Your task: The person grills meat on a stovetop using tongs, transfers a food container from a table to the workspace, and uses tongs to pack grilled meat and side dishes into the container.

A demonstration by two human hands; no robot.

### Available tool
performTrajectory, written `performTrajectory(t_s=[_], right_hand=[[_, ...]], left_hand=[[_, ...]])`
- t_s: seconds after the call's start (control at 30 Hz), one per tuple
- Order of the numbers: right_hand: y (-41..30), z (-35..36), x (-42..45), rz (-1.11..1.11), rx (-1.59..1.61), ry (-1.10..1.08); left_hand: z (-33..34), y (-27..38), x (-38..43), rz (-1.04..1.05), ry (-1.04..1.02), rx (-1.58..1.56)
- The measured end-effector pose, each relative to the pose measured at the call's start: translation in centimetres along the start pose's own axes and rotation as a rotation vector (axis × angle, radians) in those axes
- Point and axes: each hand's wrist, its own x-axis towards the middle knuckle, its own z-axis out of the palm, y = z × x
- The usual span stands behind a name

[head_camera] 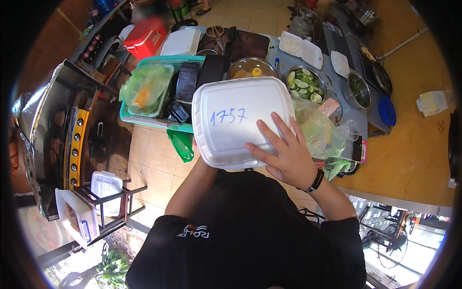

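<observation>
A closed white foam takeaway box (231, 108) is held up before my chest, its lid facing me and bearing handwriting in blue ink. My left hand (207, 159) supports it from beneath at the near left corner; the box hides most of that hand. On the lid's right part lies my right hand (288, 153), fingers spread, thumb by the near edge. To the right of the box is a green-tinted plastic bag (321, 133). Behind it stand a steel bowl of sliced cucumber (306, 85) and a bowl with a yellow-capped item (249, 68).
A teal basket (124, 112) holds bagged goods at left. Scissors (216, 34) lie at the back, near an open foam box (301, 48). A steel bowl of greens (357, 90) sits at right. The grill's yellow knob panel (76, 144) and a stool (124, 197) are at left.
</observation>
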Motion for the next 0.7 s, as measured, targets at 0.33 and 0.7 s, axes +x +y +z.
performTrajectory(t_s=[0.33, 0.7], right_hand=[[1.7, -6.0, 2.6, 0.065, 0.196, 0.094], [11.6, 1.1, 4.7, 0.738, 1.312, 0.772]], left_hand=[[-0.8, 1.2, 0.4, 0.009, -0.028, -0.102], [-2.0, 3.7, 0.0, -0.213, -0.047, -0.302]])
